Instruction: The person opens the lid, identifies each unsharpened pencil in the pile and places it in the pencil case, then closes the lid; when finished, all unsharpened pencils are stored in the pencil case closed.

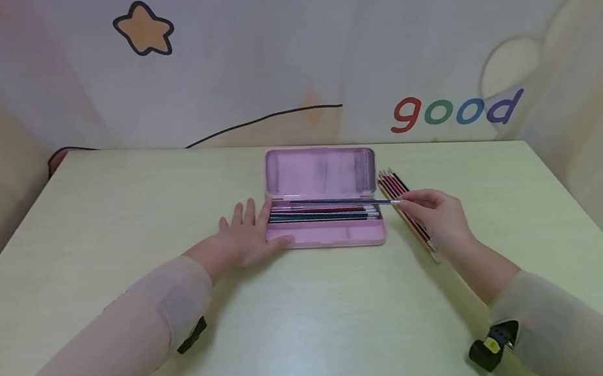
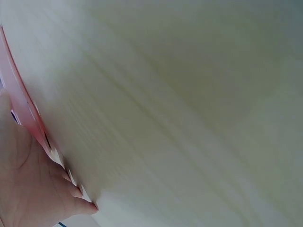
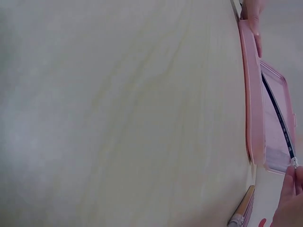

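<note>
A pink pencil case lies open near the middle of a pale green surface, lid tipped back, several pencils already lying lengthwise in its tray. The left hand rests flat with fingers spread against the case's left end — apparently to steady it. The right hand pinches the end of a dark pencil, held slanted over the tray. More pencils lie bundled just right of the case, within reach.

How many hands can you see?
2. The left hand rests flat against the pink pencil case, left end. The right hand pinches a dark pencil over the case.
</note>
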Motion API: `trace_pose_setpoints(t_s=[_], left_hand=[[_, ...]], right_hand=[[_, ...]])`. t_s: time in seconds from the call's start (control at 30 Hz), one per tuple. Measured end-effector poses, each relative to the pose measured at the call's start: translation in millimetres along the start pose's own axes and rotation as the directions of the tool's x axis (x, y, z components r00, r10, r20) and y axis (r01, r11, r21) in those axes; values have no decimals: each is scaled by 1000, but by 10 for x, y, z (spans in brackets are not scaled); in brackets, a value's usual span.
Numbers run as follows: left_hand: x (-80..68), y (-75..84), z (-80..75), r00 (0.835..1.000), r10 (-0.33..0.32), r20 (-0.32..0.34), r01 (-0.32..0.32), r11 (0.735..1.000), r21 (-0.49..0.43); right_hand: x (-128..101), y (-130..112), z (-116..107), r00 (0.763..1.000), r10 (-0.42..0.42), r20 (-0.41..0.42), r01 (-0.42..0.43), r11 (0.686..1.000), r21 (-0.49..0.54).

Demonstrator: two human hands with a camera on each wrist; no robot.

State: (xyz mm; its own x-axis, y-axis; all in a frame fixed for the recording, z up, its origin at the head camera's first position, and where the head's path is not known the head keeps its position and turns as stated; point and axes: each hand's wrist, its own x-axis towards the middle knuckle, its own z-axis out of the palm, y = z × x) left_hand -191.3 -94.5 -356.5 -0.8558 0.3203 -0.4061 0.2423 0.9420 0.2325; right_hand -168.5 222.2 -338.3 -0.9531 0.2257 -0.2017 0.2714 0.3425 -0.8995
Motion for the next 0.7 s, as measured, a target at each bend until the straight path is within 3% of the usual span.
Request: trace_pose_setpoints(t_s=[0.43, 0.7], left_hand=[[56, -39, 50, 999, 0, -39, -1, 1000, -21], [16, -31, 44, 996, 36, -80, -42, 996, -83]], right_hand=[[174, 12, 218, 993, -89, 79, 94, 993, -67], [173, -21, 226, 965, -132, 226, 144, 989, -39]])
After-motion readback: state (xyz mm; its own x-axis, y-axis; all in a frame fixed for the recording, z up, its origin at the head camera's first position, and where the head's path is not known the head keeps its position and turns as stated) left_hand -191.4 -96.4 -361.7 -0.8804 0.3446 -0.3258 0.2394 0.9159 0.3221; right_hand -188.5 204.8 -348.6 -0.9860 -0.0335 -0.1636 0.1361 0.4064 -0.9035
